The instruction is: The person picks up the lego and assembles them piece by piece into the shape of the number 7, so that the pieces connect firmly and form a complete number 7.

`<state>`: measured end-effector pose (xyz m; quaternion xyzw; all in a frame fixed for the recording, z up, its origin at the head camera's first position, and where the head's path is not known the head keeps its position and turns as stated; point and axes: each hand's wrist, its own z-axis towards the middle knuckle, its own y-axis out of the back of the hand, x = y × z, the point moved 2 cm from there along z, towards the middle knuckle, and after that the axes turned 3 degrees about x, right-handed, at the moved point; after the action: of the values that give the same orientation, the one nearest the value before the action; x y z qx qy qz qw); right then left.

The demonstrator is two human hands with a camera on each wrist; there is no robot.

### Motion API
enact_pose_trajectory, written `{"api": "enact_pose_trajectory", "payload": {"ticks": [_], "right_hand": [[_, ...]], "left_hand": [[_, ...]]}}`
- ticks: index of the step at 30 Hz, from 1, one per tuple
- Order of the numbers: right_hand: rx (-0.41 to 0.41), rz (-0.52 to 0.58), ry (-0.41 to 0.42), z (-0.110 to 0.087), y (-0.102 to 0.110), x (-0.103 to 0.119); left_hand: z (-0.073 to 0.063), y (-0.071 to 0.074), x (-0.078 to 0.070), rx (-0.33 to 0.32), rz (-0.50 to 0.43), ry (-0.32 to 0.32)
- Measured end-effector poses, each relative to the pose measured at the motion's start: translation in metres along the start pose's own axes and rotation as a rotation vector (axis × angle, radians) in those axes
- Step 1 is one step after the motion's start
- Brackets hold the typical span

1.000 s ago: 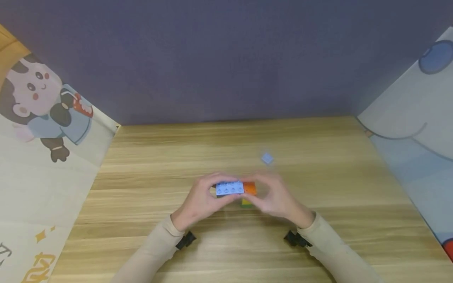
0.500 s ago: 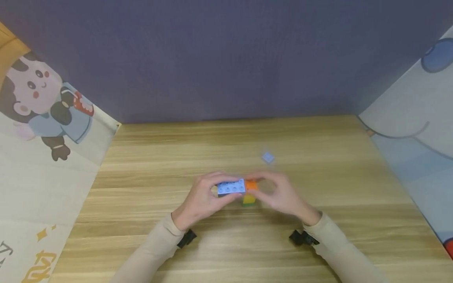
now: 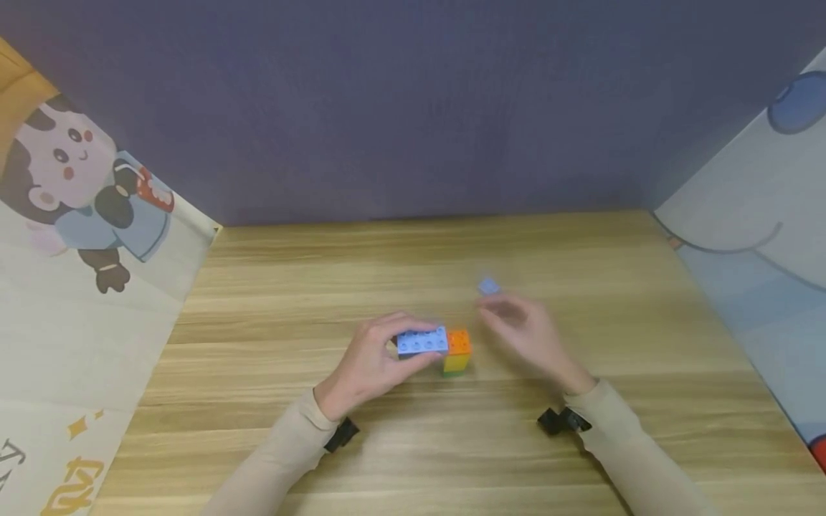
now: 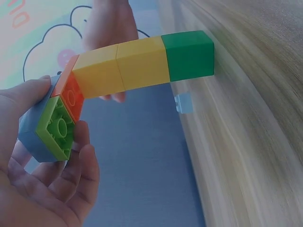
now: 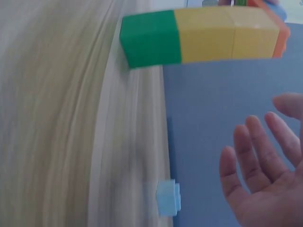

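My left hand (image 3: 369, 367) grips a long blue building brick (image 3: 422, 341) between thumb and fingers, high on a stacked tower. Under that brick's overhanging part, a lime green piece (image 4: 57, 127) shows in the left wrist view. Beside it an orange piece (image 3: 459, 342) caps two yellow blocks (image 4: 119, 66), with a green block (image 4: 191, 56) at the foot on the table. My right hand (image 3: 532, 340) is away from the tower, fingers relaxed and holding nothing. Its fingertips are just in front of a small light blue brick (image 3: 488, 286) on the table.
A wood-grain tabletop (image 3: 323, 272) carries the tower and the small brick. Behind it rises a dark blue-grey panel (image 3: 413, 107). Printed cartoon panels stand left (image 3: 77, 215) and right (image 3: 761, 186).
My right hand has let go of the tower's orange end and moved right and farther back, up to the small light blue brick. My left hand keeps its grip, almost unmoved.
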<state>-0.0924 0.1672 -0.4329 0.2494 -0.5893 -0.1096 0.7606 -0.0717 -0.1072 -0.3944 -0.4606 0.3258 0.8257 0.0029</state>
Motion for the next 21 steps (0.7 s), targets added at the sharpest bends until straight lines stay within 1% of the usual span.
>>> {"api": "enact_pose_trajectory", "payload": {"ticks": [4, 7, 11, 18, 21], "right_hand": [[0.000, -0.027, -0.048, 0.005, 0.004, -0.012], [-0.020, -0.056, -0.092, 0.008, 0.008, -0.022], [-0.053, -0.049, -0.143, 0.012, 0.011, -0.031], [-0.078, -0.054, -0.161, 0.021, 0.014, -0.044], [-0.079, -0.061, -0.187, 0.023, 0.014, -0.047]], "left_hand": [[0.000, 0.001, -0.001, 0.000, -0.010, 0.005], [0.001, 0.001, -0.002, 0.003, -0.012, 0.018], [0.001, 0.001, -0.003, 0.003, -0.013, 0.031], [0.001, 0.000, -0.003, 0.000, -0.027, 0.039], [0.001, 0.001, -0.004, -0.002, -0.028, 0.039]]}}
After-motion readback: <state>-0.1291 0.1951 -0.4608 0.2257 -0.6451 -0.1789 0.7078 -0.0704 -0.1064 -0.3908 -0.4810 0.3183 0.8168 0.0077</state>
